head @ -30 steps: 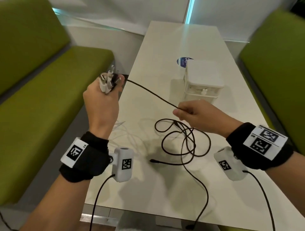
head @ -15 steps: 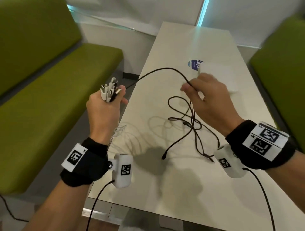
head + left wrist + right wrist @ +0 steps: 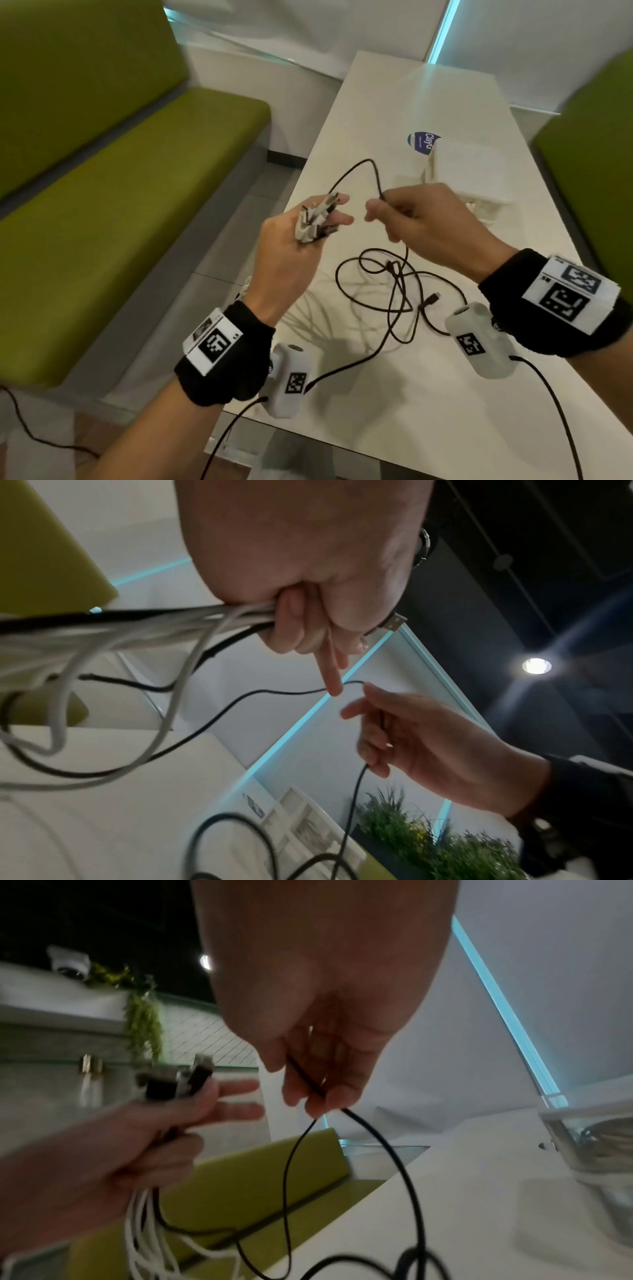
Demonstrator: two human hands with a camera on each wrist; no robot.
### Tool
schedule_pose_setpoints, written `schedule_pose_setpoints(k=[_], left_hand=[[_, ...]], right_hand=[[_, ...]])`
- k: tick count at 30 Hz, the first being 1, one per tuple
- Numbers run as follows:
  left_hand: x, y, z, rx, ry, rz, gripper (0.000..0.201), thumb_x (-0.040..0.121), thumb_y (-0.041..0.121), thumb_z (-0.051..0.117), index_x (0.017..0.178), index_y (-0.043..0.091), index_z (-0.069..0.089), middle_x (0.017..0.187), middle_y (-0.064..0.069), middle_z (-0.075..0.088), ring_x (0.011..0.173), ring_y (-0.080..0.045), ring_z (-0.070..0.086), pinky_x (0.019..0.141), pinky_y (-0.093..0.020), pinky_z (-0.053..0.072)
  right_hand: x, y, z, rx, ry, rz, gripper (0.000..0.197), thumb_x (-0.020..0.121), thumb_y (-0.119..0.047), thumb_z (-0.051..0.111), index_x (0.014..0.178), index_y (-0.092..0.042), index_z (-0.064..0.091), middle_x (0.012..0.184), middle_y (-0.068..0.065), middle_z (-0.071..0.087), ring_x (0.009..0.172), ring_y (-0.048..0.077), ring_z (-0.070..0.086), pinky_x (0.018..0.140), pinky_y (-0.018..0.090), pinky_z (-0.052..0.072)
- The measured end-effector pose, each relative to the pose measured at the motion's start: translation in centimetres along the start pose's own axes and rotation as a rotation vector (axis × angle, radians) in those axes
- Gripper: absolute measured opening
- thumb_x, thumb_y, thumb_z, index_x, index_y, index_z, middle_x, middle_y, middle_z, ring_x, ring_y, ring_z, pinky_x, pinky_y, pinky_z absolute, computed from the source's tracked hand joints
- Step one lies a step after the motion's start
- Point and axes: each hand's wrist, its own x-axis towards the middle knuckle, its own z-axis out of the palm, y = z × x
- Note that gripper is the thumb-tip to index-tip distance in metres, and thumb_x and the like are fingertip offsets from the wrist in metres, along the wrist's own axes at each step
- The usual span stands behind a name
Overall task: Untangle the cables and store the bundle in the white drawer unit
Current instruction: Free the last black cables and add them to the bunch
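My left hand [image 3: 291,240] is raised over the table's left edge and grips a bundle of white and black cable ends [image 3: 317,219], plugs sticking up past the fingers [image 3: 291,626]. My right hand [image 3: 421,219] is close beside it and pinches a thin black cable [image 3: 363,171] that arches between both hands [image 3: 308,1085]. The rest of the black cable [image 3: 394,294] lies in loose tangled loops on the table. White cables [image 3: 147,1231] hang below my left hand. The white drawer unit [image 3: 469,178] stands just behind my right hand.
The white table [image 3: 411,394] runs away from me. Green benches [image 3: 120,205] flank it on the left and right [image 3: 596,171]. A round blue sticker [image 3: 423,142] lies beside the drawer unit. A clear container [image 3: 592,1145] shows in the right wrist view.
My right hand has pulled back from near the drawer unit toward my left hand, shortening the black cable's arch between them. My left hand has moved right, over the table's edge.
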Motion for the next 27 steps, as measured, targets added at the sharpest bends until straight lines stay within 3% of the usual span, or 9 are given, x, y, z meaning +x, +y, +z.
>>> schedule_pose_setpoints(k=[4,6,8,10,13,15,18,23,27], left_hand=[[0.6,0.2,1.7,-0.017,-0.010,0.008,0.019,0.092,0.006,0.063,0.107,0.010,0.072,0.100,0.001,0.075,0.096,-0.004,0.069,0.086,-0.019,0.052],[1.0,0.2,2.4,0.035,-0.060,-0.032,0.012,0.089,0.019,0.069,0.098,0.016,0.076,0.094,0.006,0.076,0.090,-0.005,0.070,0.083,-0.031,0.055],[1.3,0.2,3.2,0.104,-0.081,-0.042,0.011,0.085,0.029,0.073,0.088,0.020,0.078,0.082,0.007,0.075,0.078,-0.007,0.070,0.073,-0.031,0.054],[1.6,0.5,3.6,0.114,-0.052,-0.008,0.006,0.082,0.026,0.075,0.079,0.022,0.077,0.074,0.010,0.073,0.070,-0.005,0.067,0.065,-0.025,0.051],[2.5,0.8,2.6,0.086,0.092,0.075,0.005,0.084,0.016,0.073,0.081,0.016,0.077,0.080,0.005,0.074,0.079,-0.004,0.070,0.072,-0.017,0.050],[3.5,1.0,1.2,0.016,0.222,0.109,0.009,0.085,0.017,0.072,0.083,0.010,0.077,0.082,-0.002,0.075,0.083,-0.010,0.071,0.080,-0.026,0.054],[4.1,1.1,-0.4,0.003,0.317,0.124,0.013,0.086,0.019,0.071,0.087,0.007,0.075,0.080,-0.005,0.074,0.079,-0.012,0.071,0.077,-0.024,0.053],[4.5,0.7,-2.6,-0.075,0.471,0.175,0.008,0.088,0.015,0.068,0.080,0.014,0.070,0.075,0.006,0.071,0.081,-0.026,0.069,0.085,-0.043,0.054],[5.0,-0.1,-4.3,-0.230,0.584,0.220,0.004,0.086,0.005,0.066,0.083,0.007,0.066,0.073,0.009,0.070,0.074,-0.026,0.062,0.084,-0.045,0.053]], right_hand=[[-0.8,0.9,0.4,-0.200,-0.146,-0.153,0.035,0.099,-0.038,0.050,0.070,-0.021,0.059,0.050,-0.005,0.046,0.051,0.010,0.045,0.051,0.023,0.028],[-1.1,1.2,0.4,-0.251,-0.166,-0.226,0.034,0.098,-0.038,0.050,0.078,-0.016,0.065,0.061,-0.005,0.052,0.055,0.010,0.041,0.054,0.024,0.026],[-1.3,1.5,0.4,-0.286,-0.208,-0.240,0.032,0.098,-0.038,0.051,0.091,-0.013,0.071,0.075,0.000,0.064,0.063,0.013,0.046,0.059,0.027,0.032],[-1.5,1.7,0.3,-0.282,-0.220,-0.212,0.029,0.098,-0.036,0.053,0.085,-0.014,0.067,0.070,0.001,0.063,0.058,0.012,0.046,0.058,0.031,0.038],[-1.8,2.8,-0.2,-0.224,-0.232,-0.059,0.032,0.098,-0.035,0.053,0.069,-0.021,0.054,0.056,-0.005,0.054,0.052,0.008,0.048,0.052,0.025,0.035],[-1.9,3.6,-0.6,-0.174,-0.245,0.030,0.034,0.098,-0.034,0.054,0.066,-0.022,0.055,0.059,-0.007,0.058,0.056,0.009,0.054,0.055,0.027,0.039],[-1.8,4.2,-1.1,-0.097,-0.164,0.078,0.033,0.096,-0.032,0.057,0.064,-0.024,0.055,0.064,-0.003,0.062,0.065,0.019,0.057,0.061,0.026,0.042],[-0.8,2.9,-1.7,-0.146,-0.178,0.083,0.023,0.096,-0.030,0.058,0.077,-0.021,0.067,0.055,-0.022,0.059,0.060,-0.006,0.054,0.055,0.009,0.034],[-0.2,2.1,-2.1,-0.101,-0.182,0.124,0.024,0.095,-0.032,0.059,0.075,-0.022,0.068,0.056,-0.031,0.056,0.052,-0.005,0.053,0.059,0.024,0.039]])
